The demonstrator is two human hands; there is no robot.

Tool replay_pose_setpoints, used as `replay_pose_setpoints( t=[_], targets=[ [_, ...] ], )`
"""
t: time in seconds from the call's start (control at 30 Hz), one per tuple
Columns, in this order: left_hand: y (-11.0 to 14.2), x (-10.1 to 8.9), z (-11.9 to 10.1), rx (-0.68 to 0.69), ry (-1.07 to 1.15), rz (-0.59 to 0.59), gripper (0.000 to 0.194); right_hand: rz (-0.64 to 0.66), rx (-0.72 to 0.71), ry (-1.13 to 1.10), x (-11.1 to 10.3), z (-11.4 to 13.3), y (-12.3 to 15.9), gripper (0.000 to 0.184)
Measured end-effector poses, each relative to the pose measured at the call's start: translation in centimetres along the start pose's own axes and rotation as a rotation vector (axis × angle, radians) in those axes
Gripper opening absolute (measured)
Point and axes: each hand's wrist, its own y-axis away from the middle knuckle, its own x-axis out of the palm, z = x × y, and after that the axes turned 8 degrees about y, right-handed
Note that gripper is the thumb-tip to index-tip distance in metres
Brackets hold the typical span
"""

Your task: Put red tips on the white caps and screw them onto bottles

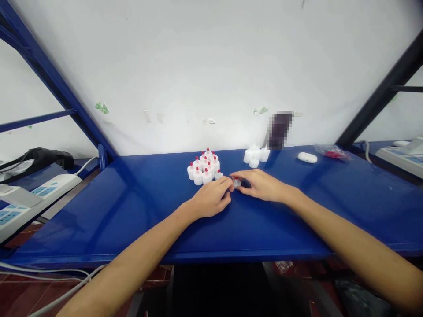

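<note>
My right hand (259, 184) has its thumb and fingers around a small white bottle with a red tip (237, 182), low over the blue table (139, 207). Close against it on the left, my left hand (214, 197) is closed, fingers curled toward the bottle; whatever they hold is hidden. Just behind the left hand stands another white bottle with a red tip (218, 175). Beyond that, several upright red-tipped white bottles (198, 177) form a tight cluster.
At the back right, several white pieces (254, 156) stand together, no red on them. Farther right lie a white oval case (307, 157) and a clear bag of red bits (335, 153). A power strip (42, 196) lies at left. Blue posts (62, 86) rise beside the table.
</note>
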Motion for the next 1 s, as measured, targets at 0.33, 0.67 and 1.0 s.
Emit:
replay_pose_setpoints(
  t=[0.33,0.67,1.0],
  targets=[
    [0.0,0.6,-0.3,-0.067,-0.077,-0.314,0.018,-0.092,0.004,-0.518,-0.1,1.6,0.1,0.043],
    [0.0,0.3,-0.2,-0.074,0.017,-0.13,0.02,-0.224,0.01,-0.506,-0.3,1.9,0.1,0.028],
    [0.1,0.3,-0.1,-0.076,-0.016,-0.087,0.013,-0.235,0.112,-0.605,0.0,1.9,0.1,0.056]
  ],
)
